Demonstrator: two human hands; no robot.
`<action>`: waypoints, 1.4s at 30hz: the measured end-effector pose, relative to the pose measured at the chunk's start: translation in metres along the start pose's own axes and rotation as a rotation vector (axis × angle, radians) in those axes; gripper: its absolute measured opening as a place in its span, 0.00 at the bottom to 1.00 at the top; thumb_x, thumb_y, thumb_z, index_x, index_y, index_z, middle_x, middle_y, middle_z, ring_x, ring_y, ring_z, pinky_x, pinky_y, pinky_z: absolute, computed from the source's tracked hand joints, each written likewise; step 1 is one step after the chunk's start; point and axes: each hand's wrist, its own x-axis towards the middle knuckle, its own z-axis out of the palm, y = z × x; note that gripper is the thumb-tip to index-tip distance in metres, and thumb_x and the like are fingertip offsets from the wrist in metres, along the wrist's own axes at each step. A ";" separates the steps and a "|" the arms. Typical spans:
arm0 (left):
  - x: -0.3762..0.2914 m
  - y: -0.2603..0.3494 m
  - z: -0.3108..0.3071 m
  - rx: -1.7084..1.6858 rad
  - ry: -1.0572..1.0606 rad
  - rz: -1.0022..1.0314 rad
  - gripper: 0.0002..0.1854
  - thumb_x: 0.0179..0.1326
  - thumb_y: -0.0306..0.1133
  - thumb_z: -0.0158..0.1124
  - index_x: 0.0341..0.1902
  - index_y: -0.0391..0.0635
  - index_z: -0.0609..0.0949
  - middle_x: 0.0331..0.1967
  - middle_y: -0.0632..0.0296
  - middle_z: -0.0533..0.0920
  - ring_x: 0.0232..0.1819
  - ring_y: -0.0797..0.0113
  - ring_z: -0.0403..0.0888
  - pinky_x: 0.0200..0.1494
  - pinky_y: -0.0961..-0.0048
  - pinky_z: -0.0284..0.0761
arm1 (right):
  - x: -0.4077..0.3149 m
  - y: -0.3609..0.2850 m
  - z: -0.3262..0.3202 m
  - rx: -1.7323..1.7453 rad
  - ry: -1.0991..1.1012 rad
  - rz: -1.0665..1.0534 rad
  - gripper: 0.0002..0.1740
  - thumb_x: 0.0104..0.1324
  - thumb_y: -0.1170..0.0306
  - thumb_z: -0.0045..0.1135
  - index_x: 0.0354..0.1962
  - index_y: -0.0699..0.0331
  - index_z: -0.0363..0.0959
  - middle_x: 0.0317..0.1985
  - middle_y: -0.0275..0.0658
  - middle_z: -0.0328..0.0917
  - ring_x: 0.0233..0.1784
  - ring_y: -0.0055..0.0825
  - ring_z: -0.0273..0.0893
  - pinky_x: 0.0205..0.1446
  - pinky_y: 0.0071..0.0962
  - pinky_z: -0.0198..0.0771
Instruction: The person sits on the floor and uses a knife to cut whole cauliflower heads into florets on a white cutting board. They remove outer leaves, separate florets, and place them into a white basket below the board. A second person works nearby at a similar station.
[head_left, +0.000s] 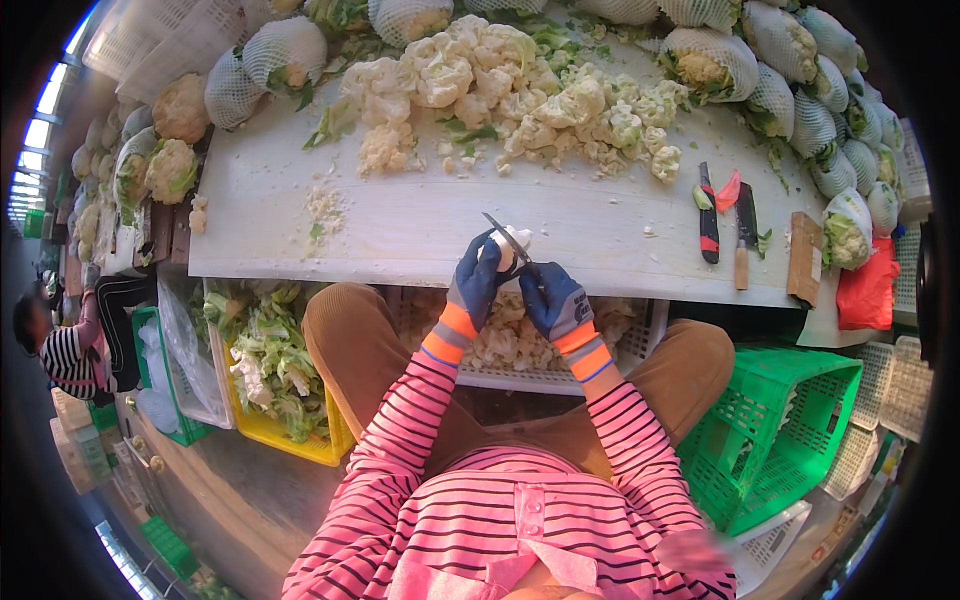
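Note:
My left hand (477, 271), in a blue-and-grey work glove with an orange cuff, grips a white cauliflower piece (517, 239) over the table's near edge. In my right hand (553, 297), gloved alike, is a small knife (508, 235); its blade lies across the piece, pointing up and left. Beyond both hands, a heap of cut cauliflower florets (480, 82) spreads over the white tabletop (420, 217). Below them, a white plastic crate (517, 379) of florets sits between my knees, partly hidden by my forearms.
At the right lie a black-and-red knife (708, 225) and a wooden-handled cleaver (744, 225). Net-wrapped cauliflowers (772, 97) line the table's far side. A yellow crate (337, 427) holds leaves at my left; a green crate (810, 450) stands at my right. Another person (71, 352) sits far left.

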 end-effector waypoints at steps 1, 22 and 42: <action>0.001 -0.001 0.001 -0.055 0.015 -0.001 0.26 0.71 0.45 0.54 0.63 0.39 0.70 0.50 0.57 0.80 0.47 0.68 0.79 0.48 0.75 0.76 | 0.000 0.000 0.002 0.000 -0.018 0.005 0.09 0.67 0.70 0.55 0.43 0.64 0.76 0.35 0.49 0.78 0.33 0.47 0.79 0.34 0.38 0.73; 0.010 0.005 0.009 -0.078 0.125 0.051 0.25 0.64 0.37 0.66 0.60 0.36 0.74 0.49 0.57 0.80 0.50 0.63 0.80 0.54 0.68 0.76 | 0.005 0.001 0.009 -0.031 -0.147 0.015 0.11 0.65 0.73 0.53 0.45 0.63 0.72 0.38 0.52 0.78 0.37 0.55 0.77 0.36 0.45 0.72; -0.027 0.017 0.000 0.614 0.119 0.117 0.19 0.56 0.28 0.70 0.52 0.43 0.79 0.41 0.63 0.81 0.42 0.73 0.78 0.47 0.76 0.75 | 0.058 0.061 -0.084 0.152 0.578 0.474 0.13 0.61 0.64 0.65 0.38 0.65 0.79 0.28 0.38 0.79 0.30 0.29 0.76 0.39 0.29 0.72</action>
